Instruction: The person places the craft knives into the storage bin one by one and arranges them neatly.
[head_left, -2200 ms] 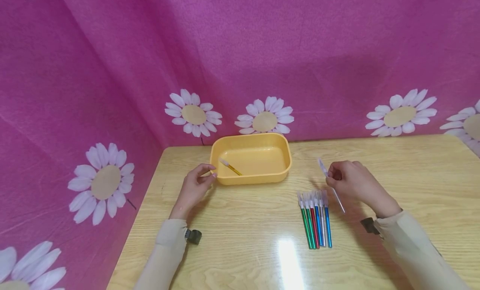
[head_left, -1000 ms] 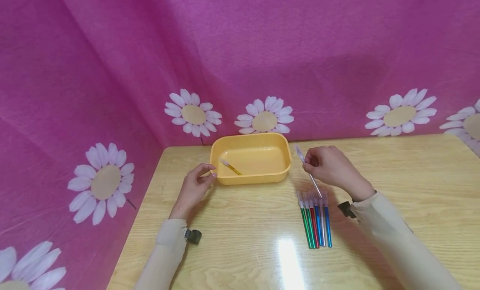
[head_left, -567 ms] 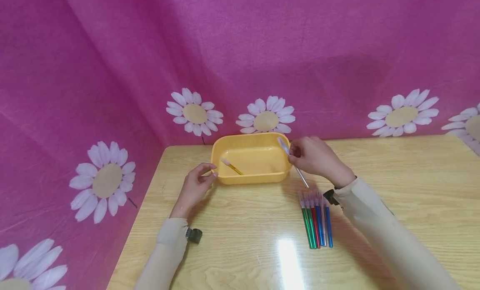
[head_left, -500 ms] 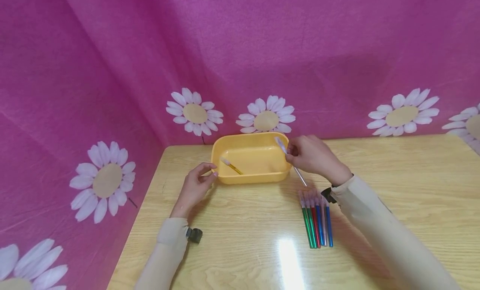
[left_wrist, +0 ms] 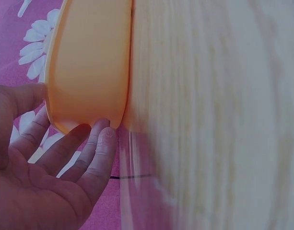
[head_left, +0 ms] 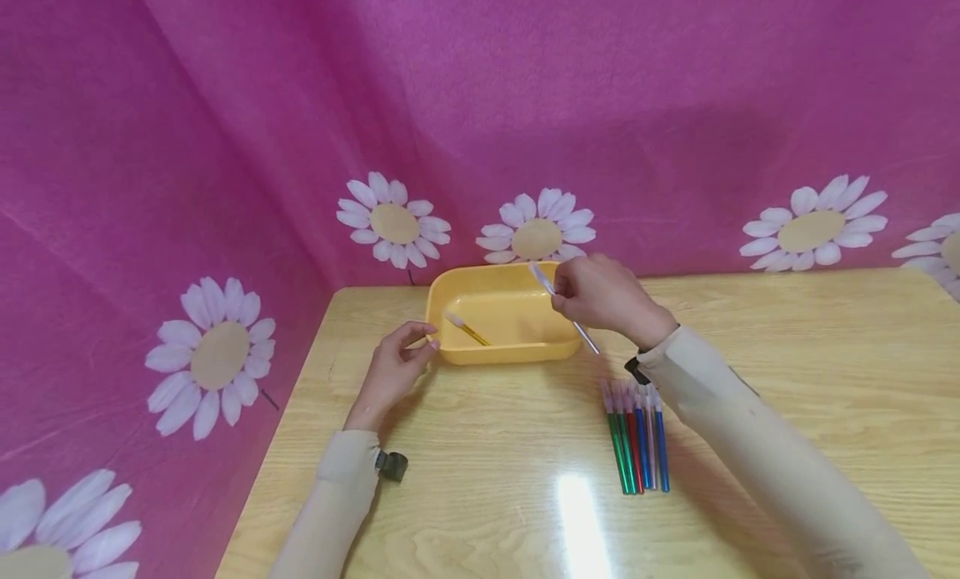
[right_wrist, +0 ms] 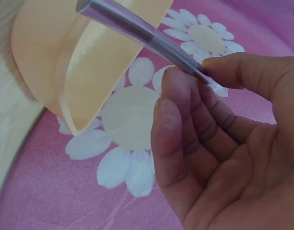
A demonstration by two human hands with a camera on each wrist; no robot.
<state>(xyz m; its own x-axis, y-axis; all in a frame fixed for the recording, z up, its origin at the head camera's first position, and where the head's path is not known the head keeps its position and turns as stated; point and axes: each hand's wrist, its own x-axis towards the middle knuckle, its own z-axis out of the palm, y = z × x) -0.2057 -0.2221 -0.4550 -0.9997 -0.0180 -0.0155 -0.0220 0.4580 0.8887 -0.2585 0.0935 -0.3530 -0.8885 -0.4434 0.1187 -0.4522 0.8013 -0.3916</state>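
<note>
My right hand [head_left: 600, 294] pinches a silver craft knife [right_wrist: 137, 29] between thumb and fingers, its knurled collar at the fingertips in the right wrist view. In the head view the knife slants over the right end of a yellow plastic tray [head_left: 510, 354], its clear-capped end pointing away and left. At the tray's left end rests my left hand [left_wrist: 55, 167], thumb at the rim and loosely spread fingers against the outer wall. Inside the tray lies a gold craft knife [head_left: 471, 331] with a pale cap.
Several capped craft knives [head_left: 636, 446] in green, red, blue and silver lie side by side on the wooden table [head_left: 465, 479], in front of the tray and to its right. A pink cloth [head_left: 600, 79] with white daisies hangs behind and along the left side.
My right hand has carried the silver craft knife left and away from me, from beside the row of knives to over the tray's right end. My left hand has stayed on the tray.
</note>
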